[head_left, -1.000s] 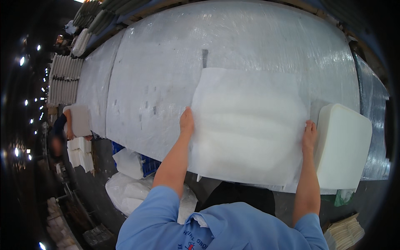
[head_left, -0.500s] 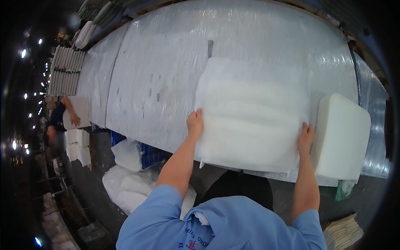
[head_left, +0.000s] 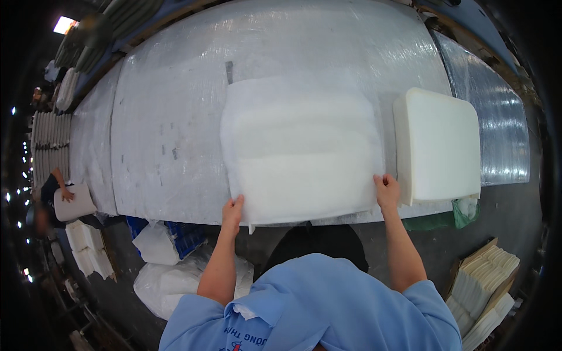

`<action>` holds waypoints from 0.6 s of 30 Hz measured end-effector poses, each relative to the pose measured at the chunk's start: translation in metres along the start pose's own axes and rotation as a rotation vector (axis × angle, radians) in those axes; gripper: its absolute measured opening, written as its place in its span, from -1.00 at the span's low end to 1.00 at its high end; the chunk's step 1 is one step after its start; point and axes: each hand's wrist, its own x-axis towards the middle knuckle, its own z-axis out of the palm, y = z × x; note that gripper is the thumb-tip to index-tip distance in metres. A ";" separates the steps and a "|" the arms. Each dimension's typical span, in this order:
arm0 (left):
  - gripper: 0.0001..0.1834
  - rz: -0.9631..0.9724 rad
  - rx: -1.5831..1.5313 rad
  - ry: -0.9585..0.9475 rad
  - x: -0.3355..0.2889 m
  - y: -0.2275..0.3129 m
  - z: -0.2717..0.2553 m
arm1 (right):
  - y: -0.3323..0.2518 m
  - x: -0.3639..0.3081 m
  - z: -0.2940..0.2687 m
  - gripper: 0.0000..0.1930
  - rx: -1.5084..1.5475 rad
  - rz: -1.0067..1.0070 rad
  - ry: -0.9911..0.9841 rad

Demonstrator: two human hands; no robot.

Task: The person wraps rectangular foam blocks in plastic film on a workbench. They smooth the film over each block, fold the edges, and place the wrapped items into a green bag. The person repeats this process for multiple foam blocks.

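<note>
Rectangle of fleecy white fabric [head_left: 304, 169] is finger-pinched at opposite edges by left hand [head_left: 232, 214] and right hand [head_left: 387, 192], apparently for even tension.

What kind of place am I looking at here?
Probably a factory or workshop floor handling padded goods: there's a long worktable covered in plastic film, stacked pale pads at lower right, and a co-worker's hand on a pale cushion-like piece at far left.

The thin rectangular fabric sheet [head_left: 301, 155] is plain white; the thick rounded cushion [head_left: 442, 146] right of it, off-white; the plastic crate [head_left: 188, 237] left of it, blue.
</note>
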 end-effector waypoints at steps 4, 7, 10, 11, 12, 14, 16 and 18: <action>-0.66 0.114 0.025 0.237 0.006 -0.006 0.014 | -0.011 -0.010 0.012 -0.71 0.048 -0.057 0.233; -0.64 0.211 0.081 0.345 0.012 -0.014 0.018 | -0.007 -0.016 0.020 -0.75 0.058 -0.103 0.301; -0.60 0.152 0.178 0.311 0.019 -0.019 0.010 | 0.017 -0.016 0.017 -0.75 0.021 -0.149 0.314; -0.58 0.111 0.231 0.285 0.020 -0.018 0.005 | 0.022 -0.016 0.015 -0.75 0.010 -0.146 0.294; -0.57 0.126 0.232 0.266 0.020 -0.018 0.001 | 0.026 -0.017 0.013 -0.76 -0.001 -0.142 0.275; -0.55 0.159 0.233 0.226 0.022 -0.016 -0.006 | 0.031 -0.016 0.012 -0.77 -0.016 -0.165 0.259; -0.56 0.179 0.304 0.221 0.024 -0.015 -0.009 | 0.034 -0.013 0.012 -0.78 -0.023 -0.215 0.268; -0.56 0.213 0.363 0.219 0.028 -0.013 -0.013 | 0.035 -0.008 0.012 -0.80 0.008 -0.208 0.246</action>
